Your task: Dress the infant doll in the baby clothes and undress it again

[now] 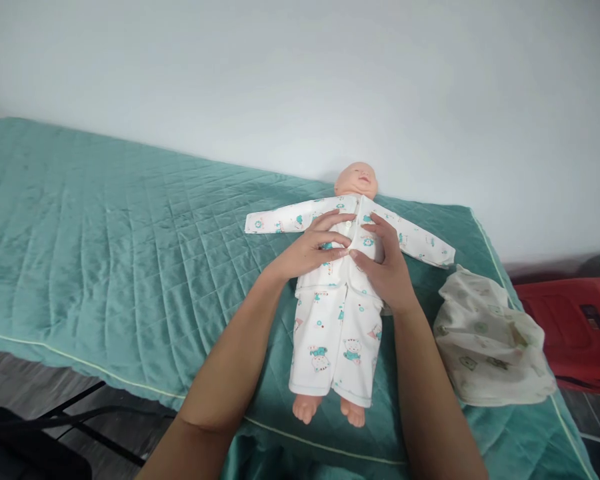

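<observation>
A baby doll (356, 179) lies on its back, dressed in a white printed jacket (430, 245) and matching trousers (313, 343). Both sleeves spread out to the sides, and bare feet show below the trouser legs. My left hand (307, 250) rests on the jacket's front, its thumb and fingertips closed on the front edge near a button. Across the opening, my right hand (391, 267) bends over the other front panel, thumb and fingers gripping the cloth. The two thumbs nearly meet at the middle of the chest. Fingertips partly cover the fastening there.
A green quilted cover (130, 253) drapes the table beneath the doll. On the right lies a bundled white printed cloth (490, 340), with a red plastic object (570, 327) beyond the table's edge. A pale wall (280, 80) rises behind the doll's head.
</observation>
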The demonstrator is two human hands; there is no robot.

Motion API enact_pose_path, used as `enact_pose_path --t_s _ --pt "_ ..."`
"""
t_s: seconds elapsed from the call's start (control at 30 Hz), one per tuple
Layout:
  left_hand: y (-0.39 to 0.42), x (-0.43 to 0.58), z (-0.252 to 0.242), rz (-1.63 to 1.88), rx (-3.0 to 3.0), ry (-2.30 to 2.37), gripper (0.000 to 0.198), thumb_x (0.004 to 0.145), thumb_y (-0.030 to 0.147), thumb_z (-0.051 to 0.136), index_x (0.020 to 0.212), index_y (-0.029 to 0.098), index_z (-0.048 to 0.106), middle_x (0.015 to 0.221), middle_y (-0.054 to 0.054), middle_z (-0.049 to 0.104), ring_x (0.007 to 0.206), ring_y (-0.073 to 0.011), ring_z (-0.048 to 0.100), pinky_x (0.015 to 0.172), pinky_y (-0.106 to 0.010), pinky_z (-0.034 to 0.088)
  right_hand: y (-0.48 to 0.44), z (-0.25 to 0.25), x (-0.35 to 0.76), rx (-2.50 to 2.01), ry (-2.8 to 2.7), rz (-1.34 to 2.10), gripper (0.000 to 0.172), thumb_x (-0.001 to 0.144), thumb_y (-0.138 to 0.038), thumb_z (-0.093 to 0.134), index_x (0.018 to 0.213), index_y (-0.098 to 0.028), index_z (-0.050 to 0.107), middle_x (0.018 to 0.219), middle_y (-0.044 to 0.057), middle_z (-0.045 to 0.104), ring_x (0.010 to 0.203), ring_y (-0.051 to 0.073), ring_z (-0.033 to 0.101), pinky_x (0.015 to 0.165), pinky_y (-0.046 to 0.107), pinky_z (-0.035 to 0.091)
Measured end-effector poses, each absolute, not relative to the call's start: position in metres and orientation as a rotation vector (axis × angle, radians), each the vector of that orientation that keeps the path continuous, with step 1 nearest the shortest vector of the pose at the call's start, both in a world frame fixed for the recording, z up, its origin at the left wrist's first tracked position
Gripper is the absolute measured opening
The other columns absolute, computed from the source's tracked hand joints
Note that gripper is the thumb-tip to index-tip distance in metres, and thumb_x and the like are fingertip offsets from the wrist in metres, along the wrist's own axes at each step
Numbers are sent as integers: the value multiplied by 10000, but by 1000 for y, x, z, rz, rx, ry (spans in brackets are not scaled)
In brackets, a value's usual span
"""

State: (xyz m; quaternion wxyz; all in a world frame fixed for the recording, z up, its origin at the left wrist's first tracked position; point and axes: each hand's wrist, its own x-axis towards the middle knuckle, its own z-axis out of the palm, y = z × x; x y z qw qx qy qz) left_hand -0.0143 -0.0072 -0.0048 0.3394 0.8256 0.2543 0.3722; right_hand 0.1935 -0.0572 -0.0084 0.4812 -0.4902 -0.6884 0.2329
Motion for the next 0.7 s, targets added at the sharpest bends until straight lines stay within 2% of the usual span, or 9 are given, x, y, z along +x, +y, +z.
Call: enact_pose_path --t_s 0.23,0.4,0.57,0.7 --pt "-15 -4 0 1039 2190 782 58 897 271 677 868 226 654 1486 -58 549 1511 -259 343 1235 -517 309 -57 -9 193 -1180 -1663 579 418 858 -339 718 1244 -310 559 1546 69 438 1476 232 378 1239 509 272" --pt "-22 8 -3 1207 2290 877 94 837 122 653 834 215 646 1414 -66 601 1443 -246 426 1200 -485 353 -55 -7 191 -1154 -1541 684 255 915 -380 649 1144 -286 589 1524 67 465 1466 215 392 1227 469 288" --pt "-26 9 -1 1141 2379 855 85 928 279 631 948 263 712 1475 -53 563 1424 -251 451 1198 -526 336 -56 1 183 -1246 -1456 682 167 883 -393 674 927 -249 602 1472 61 521 1401 235 460 1139 450 376" --pt "-26 7 0 1120 2262 888 77 916 321 662 914 246 682 1515 -63 523 1435 -255 449 1214 -534 324 -57 4 179 -1280 -1406 714 127 839 -334 681 845 -238 598 1476 38 545 1318 244 530 1084 445 411"
